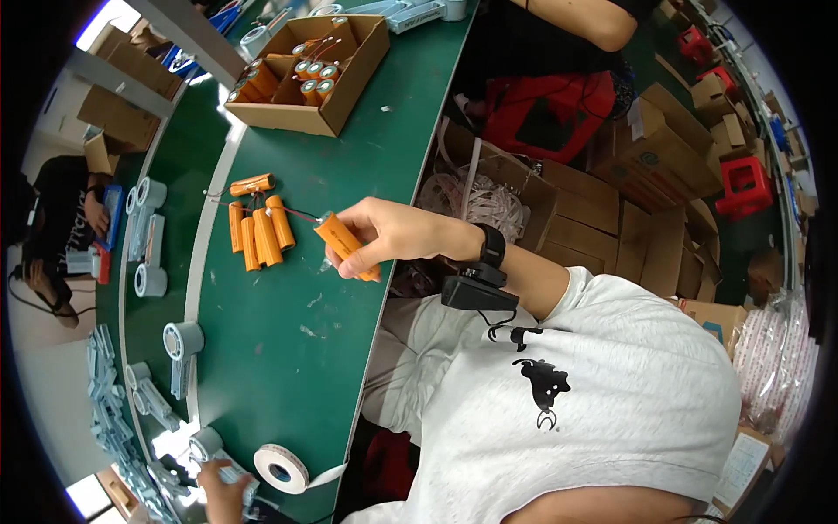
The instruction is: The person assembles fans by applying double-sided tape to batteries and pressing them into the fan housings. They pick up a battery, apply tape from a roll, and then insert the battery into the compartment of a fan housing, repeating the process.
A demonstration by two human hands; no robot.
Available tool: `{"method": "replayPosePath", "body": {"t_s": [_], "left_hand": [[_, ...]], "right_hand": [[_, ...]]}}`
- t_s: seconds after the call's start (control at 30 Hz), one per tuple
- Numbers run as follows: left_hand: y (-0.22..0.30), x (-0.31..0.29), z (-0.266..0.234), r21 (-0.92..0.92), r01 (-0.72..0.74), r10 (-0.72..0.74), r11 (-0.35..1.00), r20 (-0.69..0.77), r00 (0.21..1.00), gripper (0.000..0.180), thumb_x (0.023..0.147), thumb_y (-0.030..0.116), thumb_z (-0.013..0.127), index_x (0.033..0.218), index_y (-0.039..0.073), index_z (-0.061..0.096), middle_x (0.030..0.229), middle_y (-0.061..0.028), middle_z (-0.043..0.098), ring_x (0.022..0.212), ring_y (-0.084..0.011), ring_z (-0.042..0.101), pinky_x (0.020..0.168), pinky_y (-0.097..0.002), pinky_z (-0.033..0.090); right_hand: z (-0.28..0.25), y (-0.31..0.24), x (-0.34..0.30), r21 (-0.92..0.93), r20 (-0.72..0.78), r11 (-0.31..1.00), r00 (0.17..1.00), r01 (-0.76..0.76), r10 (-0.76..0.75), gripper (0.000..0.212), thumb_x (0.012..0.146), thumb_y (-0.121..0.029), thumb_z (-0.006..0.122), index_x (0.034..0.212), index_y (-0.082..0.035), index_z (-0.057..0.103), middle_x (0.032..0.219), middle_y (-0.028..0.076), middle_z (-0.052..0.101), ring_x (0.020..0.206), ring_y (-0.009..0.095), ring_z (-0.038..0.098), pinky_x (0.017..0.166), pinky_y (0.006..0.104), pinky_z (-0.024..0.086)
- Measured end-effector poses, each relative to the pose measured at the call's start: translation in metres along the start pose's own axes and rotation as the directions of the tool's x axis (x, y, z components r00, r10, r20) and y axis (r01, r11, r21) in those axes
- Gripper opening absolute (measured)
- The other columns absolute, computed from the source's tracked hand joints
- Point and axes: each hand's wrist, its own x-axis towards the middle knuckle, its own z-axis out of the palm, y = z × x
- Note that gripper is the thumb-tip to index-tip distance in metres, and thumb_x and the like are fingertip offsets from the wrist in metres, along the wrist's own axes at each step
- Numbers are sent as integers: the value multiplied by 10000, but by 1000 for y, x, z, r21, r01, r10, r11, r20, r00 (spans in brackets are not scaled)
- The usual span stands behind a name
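Observation:
My right hand (pixel 381 237) comes in from the right and pinches an orange cylindrical battery cell (pixel 339 241) between thumb and fingers, just above the green table. A thin red wire runs from its end to a cluster of several orange battery cells (pixel 264 234) lying left of it. At the lower left edge my left hand (pixel 223 496) is partly cut off. Its fingers bend around a light-blue casing (pixel 234 472) with a round end. Where the fingers meet the casing is partly hidden.
A cardboard box (pixel 301 119) with orange cells stands at the far end of the green table (pixel 279 349). Near the lower edge lies a white tape roll (pixel 280 469). Light-blue casings (pixel 109 397) pile up along the left. A person (pixel 65 210) sits opposite; a red stool (pixel 550 113) stands upper right.

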Motion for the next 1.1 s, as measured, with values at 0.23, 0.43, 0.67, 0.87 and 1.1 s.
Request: {"method": "replayPosePath", "body": {"t_s": [0.23,0.43,0.67,0.87,1.1], "left_hand": [[75,-81,98,-158,60,-108,986,-317,942,423,645,54,672,1017,-5,481,1088,-167,474,1027,-360,410,927,-434,304],[77,-69,130,-123,110,-149,986,-381,913,404,720,103,646,1072,0,478,1084,-175,487,1030,-326,435,917,-400,323],[119,-29,108,-689,-384,-316,614,-661,681,492,876,344,476,1212,-11,421,1103,-138,522,1052,-234,453,876,-336,375],[126,-3,66,-727,-619,-471,297,-675,567,463,935,238,355,1300,-44,320,1130,-157,501,1038,-181,470,922,-285,341],[173,2,69,-770,-626,-475,123,-600,644,446,961,278,316,1252,-55,371,1120,-143,522,950,-150,479,853,-276,374]], "right_hand": [[118,44,5,265,179,940,969,-217,173,228,762,-149,657,825,36,540,655,82,586,368,92,446,360,229,342],[226,110,16,-57,138,986,980,154,-145,221,676,-119,684,734,45,547,557,92,571,340,96,437,321,233,299],[191,54,-8,146,440,962,886,-231,147,163,655,-89,664,668,44,572,550,88,589,429,117,510,418,251,370],[115,17,-29,-236,131,972,991,12,19,225,737,-179,673,795,22,589,699,53,596,588,100,536,543,216,411],[79,2,-29,189,34,982,999,22,-29,350,754,-235,692,952,20,558,814,44,554,736,86,520,636,215,414]]}}
